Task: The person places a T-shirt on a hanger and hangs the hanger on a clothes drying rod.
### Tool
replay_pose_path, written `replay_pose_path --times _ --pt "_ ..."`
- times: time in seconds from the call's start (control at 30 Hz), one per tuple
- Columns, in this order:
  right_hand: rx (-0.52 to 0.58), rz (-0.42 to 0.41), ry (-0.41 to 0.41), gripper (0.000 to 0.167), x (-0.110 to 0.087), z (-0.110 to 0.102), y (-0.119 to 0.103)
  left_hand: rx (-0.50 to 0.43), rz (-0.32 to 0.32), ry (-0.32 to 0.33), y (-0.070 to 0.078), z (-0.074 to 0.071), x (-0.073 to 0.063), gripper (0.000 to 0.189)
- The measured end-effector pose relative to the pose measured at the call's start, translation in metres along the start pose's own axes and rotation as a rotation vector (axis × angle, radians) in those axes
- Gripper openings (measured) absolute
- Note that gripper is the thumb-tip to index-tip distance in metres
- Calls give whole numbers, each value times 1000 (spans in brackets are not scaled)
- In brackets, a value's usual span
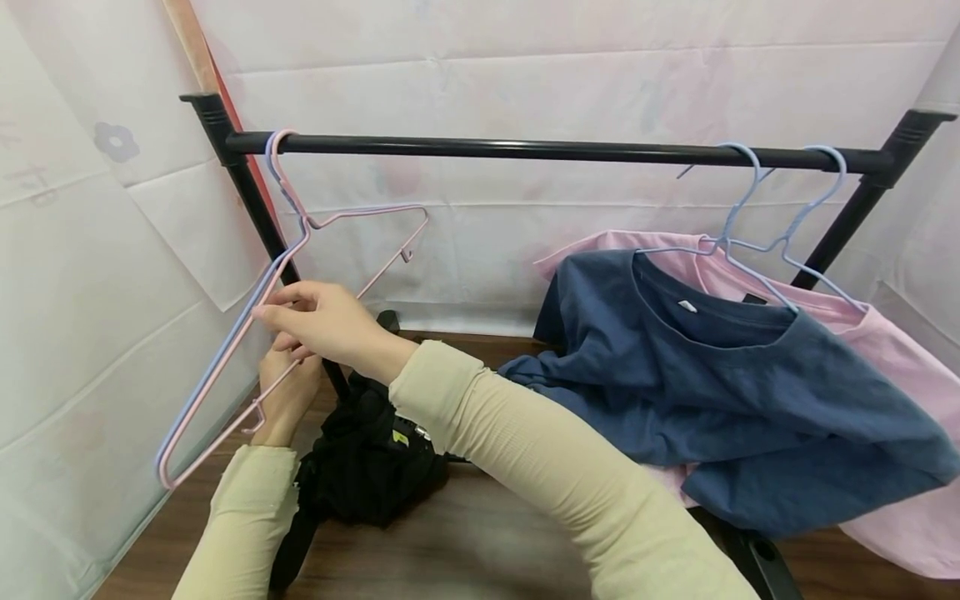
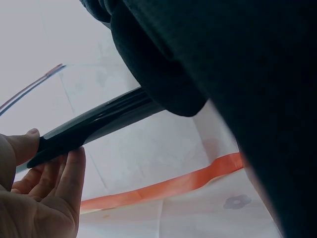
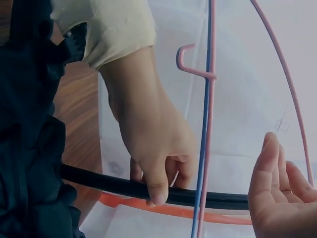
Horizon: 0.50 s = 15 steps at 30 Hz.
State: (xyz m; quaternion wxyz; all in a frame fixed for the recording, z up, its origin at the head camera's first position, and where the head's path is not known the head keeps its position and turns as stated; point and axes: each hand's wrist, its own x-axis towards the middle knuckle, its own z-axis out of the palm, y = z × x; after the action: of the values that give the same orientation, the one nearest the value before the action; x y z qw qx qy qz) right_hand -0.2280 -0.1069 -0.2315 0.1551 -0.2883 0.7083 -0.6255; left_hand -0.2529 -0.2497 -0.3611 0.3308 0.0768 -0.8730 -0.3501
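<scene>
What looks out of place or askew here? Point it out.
The black cloth looks odd: it is crumpled low toward the left end of the rack, while the blue shirt and pink shirt hang on hangers.

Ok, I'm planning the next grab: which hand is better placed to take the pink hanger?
Probably the right hand: it seems to hold nothing, and it is close to the pink hanger. The left hand looks busy, gripping the black post.
</scene>
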Motion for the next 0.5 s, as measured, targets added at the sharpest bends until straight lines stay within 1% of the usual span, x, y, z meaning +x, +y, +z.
replay_pose_path --times 0.17,0.27,0.5 --pt "-26 -11 6 22 0 0 -4 -9 -8 12 1 0 1 27" --pt "-19 -9 12 20 0 1 -6 -10 2 24 -1 1 2 26" --pt "20 -13 32 21 -1 2 -8 -28 92 68 -5 4 3 29"
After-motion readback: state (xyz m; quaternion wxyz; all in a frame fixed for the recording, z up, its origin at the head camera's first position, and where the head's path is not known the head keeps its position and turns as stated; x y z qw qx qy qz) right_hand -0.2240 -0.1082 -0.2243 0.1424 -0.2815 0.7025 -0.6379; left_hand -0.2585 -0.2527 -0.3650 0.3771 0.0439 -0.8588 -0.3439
